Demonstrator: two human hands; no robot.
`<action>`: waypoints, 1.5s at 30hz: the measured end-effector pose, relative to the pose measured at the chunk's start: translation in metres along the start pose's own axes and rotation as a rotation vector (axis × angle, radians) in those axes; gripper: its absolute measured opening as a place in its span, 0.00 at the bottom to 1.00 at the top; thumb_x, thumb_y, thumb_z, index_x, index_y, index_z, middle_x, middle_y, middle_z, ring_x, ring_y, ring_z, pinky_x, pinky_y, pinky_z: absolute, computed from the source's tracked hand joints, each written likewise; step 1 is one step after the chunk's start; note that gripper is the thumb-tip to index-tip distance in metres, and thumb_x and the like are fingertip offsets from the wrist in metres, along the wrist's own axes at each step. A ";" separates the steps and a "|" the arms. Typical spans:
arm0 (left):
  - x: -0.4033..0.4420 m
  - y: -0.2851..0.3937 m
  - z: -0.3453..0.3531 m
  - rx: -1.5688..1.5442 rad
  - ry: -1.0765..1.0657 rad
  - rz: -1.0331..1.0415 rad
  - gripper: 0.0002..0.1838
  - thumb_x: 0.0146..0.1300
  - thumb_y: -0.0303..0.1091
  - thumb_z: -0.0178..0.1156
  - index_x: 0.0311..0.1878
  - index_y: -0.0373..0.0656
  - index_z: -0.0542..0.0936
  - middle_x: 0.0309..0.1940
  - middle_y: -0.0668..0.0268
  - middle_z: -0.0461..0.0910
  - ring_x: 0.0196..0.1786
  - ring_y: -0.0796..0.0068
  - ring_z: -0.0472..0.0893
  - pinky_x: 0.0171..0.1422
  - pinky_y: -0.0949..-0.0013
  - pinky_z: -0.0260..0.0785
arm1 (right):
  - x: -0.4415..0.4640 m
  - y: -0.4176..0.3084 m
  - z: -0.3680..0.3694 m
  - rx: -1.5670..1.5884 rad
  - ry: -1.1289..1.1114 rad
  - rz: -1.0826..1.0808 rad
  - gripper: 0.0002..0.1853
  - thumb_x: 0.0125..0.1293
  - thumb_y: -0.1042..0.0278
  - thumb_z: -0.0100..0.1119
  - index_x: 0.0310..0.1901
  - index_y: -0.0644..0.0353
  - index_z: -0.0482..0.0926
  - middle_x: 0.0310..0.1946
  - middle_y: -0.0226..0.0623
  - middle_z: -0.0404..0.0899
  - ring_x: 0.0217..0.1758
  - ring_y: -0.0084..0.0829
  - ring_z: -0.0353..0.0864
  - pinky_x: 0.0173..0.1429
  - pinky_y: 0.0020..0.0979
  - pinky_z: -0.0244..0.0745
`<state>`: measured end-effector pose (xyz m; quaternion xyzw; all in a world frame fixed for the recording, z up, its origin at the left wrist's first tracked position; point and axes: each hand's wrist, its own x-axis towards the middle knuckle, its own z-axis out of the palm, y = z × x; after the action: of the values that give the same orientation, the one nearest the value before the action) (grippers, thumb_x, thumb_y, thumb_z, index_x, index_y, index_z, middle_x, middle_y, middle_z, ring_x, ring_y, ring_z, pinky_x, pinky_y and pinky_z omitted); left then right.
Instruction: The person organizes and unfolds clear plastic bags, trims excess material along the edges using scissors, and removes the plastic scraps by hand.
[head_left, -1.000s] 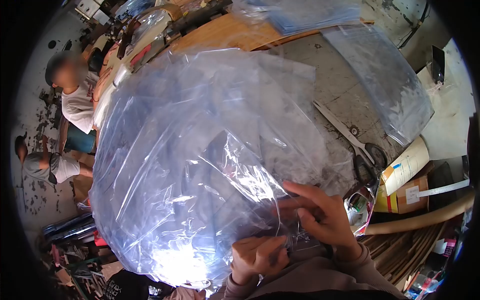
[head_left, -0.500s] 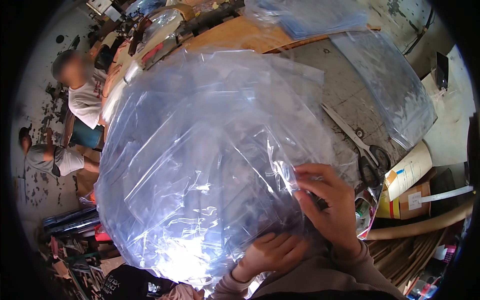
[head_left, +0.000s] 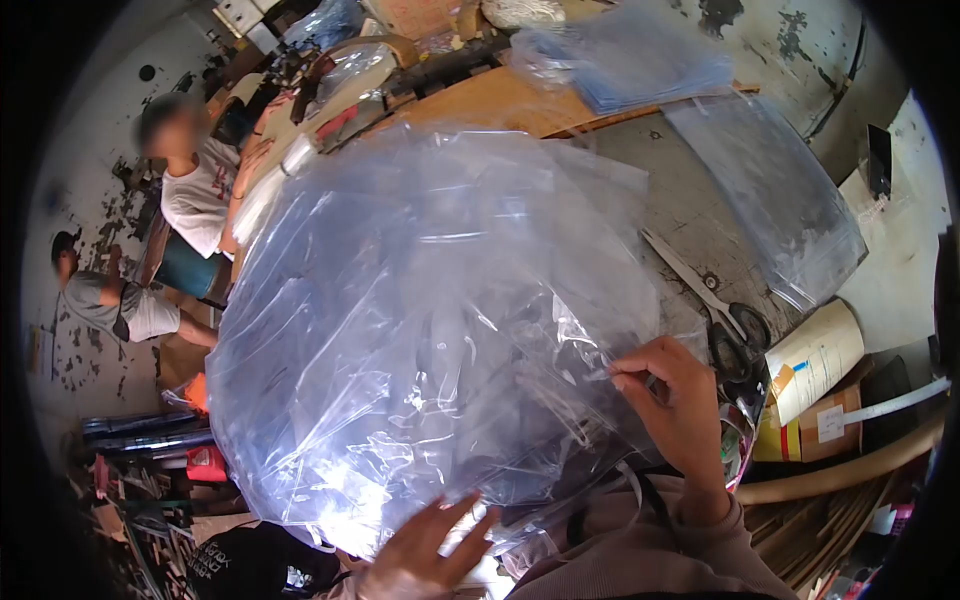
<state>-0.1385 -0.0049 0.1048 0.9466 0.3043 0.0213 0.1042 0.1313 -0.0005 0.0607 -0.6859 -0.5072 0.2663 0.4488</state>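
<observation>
Right hand [head_left: 682, 405]: thumb and fingertips pinched together on right part of clear plastic sheeting [head_left: 430, 280]. Left hand [head_left: 425, 550]: fingers spread, gripping nothing visible, at sheeting's near edge; contact unclear. Sheeting crumpled, glossy, spread across worktop [head_left: 725, 250] in front of person. Scissors [head_left: 724, 310] just right of sheeting, blades pointing away. Beyond scissors, flat plastic sheets [head_left: 775, 205]. At far side, wooden board [head_left: 490, 105].

A large, rumpled heap of clear, bluish, glossy plastic sheeting [head_left: 400, 300] lies spread out left of the black-handled metal scissors [head_left: 717, 303].
</observation>
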 end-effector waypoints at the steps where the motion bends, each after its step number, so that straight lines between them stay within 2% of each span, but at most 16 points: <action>1: 0.005 -0.009 -0.008 0.064 0.012 0.004 0.19 0.51 0.35 0.66 0.48 0.45 0.80 0.48 0.61 0.78 0.46 0.67 0.80 0.54 0.58 0.74 | -0.001 -0.001 0.001 0.006 -0.006 -0.014 0.05 0.54 0.79 0.60 0.34 0.61 0.80 0.29 0.35 0.74 0.26 0.26 0.73 0.27 0.25 0.65; 3: 0.022 -0.019 -0.030 0.128 0.026 0.091 0.18 0.56 0.33 0.59 0.52 0.47 0.77 0.49 0.61 0.77 0.42 0.74 0.81 0.57 0.67 0.71 | -0.004 -0.004 0.004 0.031 -0.011 -0.079 0.05 0.54 0.79 0.60 0.33 0.61 0.79 0.28 0.35 0.74 0.26 0.28 0.73 0.28 0.27 0.65; 6: 0.052 -0.041 -0.040 0.318 0.071 0.278 0.16 0.56 0.34 0.58 0.50 0.48 0.78 0.52 0.64 0.76 0.48 0.77 0.79 0.61 0.62 0.66 | -0.007 -0.002 0.011 0.009 0.056 -0.274 0.05 0.53 0.78 0.62 0.33 0.60 0.79 0.28 0.35 0.72 0.26 0.30 0.74 0.27 0.27 0.66; 7: 0.064 -0.046 -0.046 0.382 0.083 0.338 0.21 0.52 0.38 0.65 0.51 0.49 0.78 0.55 0.66 0.73 0.52 0.76 0.77 0.65 0.59 0.62 | -0.008 -0.005 0.012 -0.001 0.056 -0.274 0.05 0.53 0.78 0.62 0.33 0.60 0.79 0.28 0.35 0.72 0.26 0.30 0.74 0.27 0.27 0.66; 10: 0.101 -0.051 -0.055 0.448 0.138 0.390 0.21 0.53 0.36 0.63 0.53 0.49 0.77 0.54 0.67 0.73 0.52 0.76 0.76 0.64 0.60 0.62 | -0.008 -0.013 0.018 -0.184 0.095 -0.385 0.08 0.50 0.80 0.63 0.33 0.59 0.78 0.28 0.35 0.71 0.26 0.32 0.74 0.26 0.28 0.67; 12: 0.119 -0.057 -0.045 0.207 0.240 0.458 0.17 0.53 0.34 0.62 0.48 0.48 0.79 0.47 0.69 0.77 0.48 0.77 0.77 0.58 0.65 0.66 | -0.009 -0.016 0.021 -0.264 0.077 -0.448 0.11 0.46 0.82 0.63 0.33 0.59 0.77 0.28 0.34 0.71 0.27 0.33 0.74 0.24 0.30 0.68; 13: 0.124 -0.059 -0.040 0.210 0.244 0.456 0.17 0.53 0.34 0.62 0.48 0.48 0.79 0.47 0.69 0.77 0.48 0.77 0.77 0.58 0.65 0.66 | -0.008 -0.017 0.022 -0.263 0.077 -0.453 0.11 0.46 0.82 0.63 0.33 0.59 0.77 0.28 0.34 0.71 0.27 0.33 0.74 0.24 0.30 0.68; 15: 0.130 -0.061 -0.032 0.201 0.196 0.556 0.13 0.51 0.34 0.64 0.41 0.47 0.82 0.38 0.73 0.78 0.42 0.78 0.78 0.49 0.70 0.66 | -0.010 -0.017 0.022 -0.315 0.084 -0.481 0.13 0.42 0.83 0.63 0.33 0.59 0.77 0.28 0.34 0.71 0.28 0.32 0.74 0.24 0.29 0.68; 19: 0.135 -0.067 -0.022 0.046 0.234 0.529 0.10 0.47 0.32 0.66 0.36 0.46 0.83 0.33 0.74 0.78 0.36 0.78 0.77 0.41 0.72 0.63 | -0.006 -0.010 0.021 -0.300 0.071 -0.476 0.14 0.41 0.83 0.63 0.33 0.60 0.77 0.28 0.34 0.70 0.27 0.31 0.73 0.23 0.29 0.68; 21: 0.136 -0.072 -0.013 -0.114 0.249 0.468 0.07 0.46 0.30 0.62 0.31 0.43 0.77 0.29 0.70 0.71 0.33 0.77 0.72 0.36 0.72 0.57 | -0.003 -0.008 0.020 -0.241 0.017 -0.490 0.15 0.40 0.83 0.63 0.34 0.61 0.77 0.30 0.35 0.70 0.27 0.31 0.72 0.22 0.28 0.67; 27: 0.132 -0.076 -0.016 -0.111 0.239 0.414 0.06 0.47 0.31 0.62 0.27 0.44 0.75 0.25 0.70 0.65 0.28 0.75 0.68 0.33 0.70 0.53 | 0.006 -0.010 0.020 -0.269 -0.063 -0.532 0.16 0.40 0.84 0.62 0.35 0.61 0.77 0.32 0.34 0.71 0.27 0.30 0.72 0.23 0.28 0.67; 31: 0.132 -0.074 -0.020 -0.082 0.218 0.392 0.07 0.47 0.32 0.62 0.27 0.44 0.74 0.25 0.69 0.65 0.29 0.75 0.68 0.34 0.70 0.53 | 0.010 -0.007 0.016 -0.285 -0.085 -0.561 0.16 0.41 0.84 0.62 0.36 0.61 0.77 0.32 0.35 0.71 0.27 0.29 0.73 0.23 0.28 0.68; 34: 0.134 -0.073 -0.033 -0.039 0.269 0.330 0.12 0.42 0.32 0.71 0.26 0.46 0.75 0.22 0.71 0.69 0.26 0.75 0.70 0.33 0.71 0.53 | 0.013 -0.010 0.009 -0.204 -0.098 -0.468 0.14 0.43 0.84 0.63 0.34 0.60 0.78 0.32 0.34 0.71 0.27 0.29 0.74 0.23 0.27 0.68; 39: 0.129 -0.092 -0.056 -0.268 0.015 0.280 0.14 0.42 0.34 0.72 0.30 0.48 0.76 0.24 0.75 0.73 0.28 0.77 0.74 0.34 0.71 0.55 | 0.017 -0.012 -0.009 -0.152 -0.060 -0.279 0.10 0.43 0.81 0.68 0.27 0.58 0.78 0.26 0.33 0.72 0.23 0.27 0.73 0.24 0.25 0.65; 42: 0.131 -0.091 -0.057 -0.379 -0.043 0.291 0.13 0.45 0.32 0.71 0.31 0.47 0.76 0.25 0.75 0.74 0.30 0.77 0.75 0.35 0.72 0.57 | 0.022 -0.011 -0.016 -0.162 -0.063 -0.293 0.09 0.42 0.81 0.68 0.26 0.60 0.78 0.25 0.33 0.72 0.21 0.27 0.72 0.24 0.25 0.64; 45: 0.135 -0.092 -0.048 -0.367 0.071 0.362 0.14 0.45 0.28 0.71 0.33 0.45 0.75 0.27 0.73 0.74 0.30 0.76 0.76 0.35 0.72 0.60 | 0.027 -0.006 -0.019 -0.207 -0.097 -0.301 0.09 0.44 0.80 0.68 0.27 0.61 0.78 0.25 0.33 0.72 0.24 0.30 0.72 0.26 0.27 0.65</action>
<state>-0.0861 0.1555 0.1297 0.9496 0.1246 0.1274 0.2578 0.1531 0.0183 0.0766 -0.6311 -0.6499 0.1752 0.3856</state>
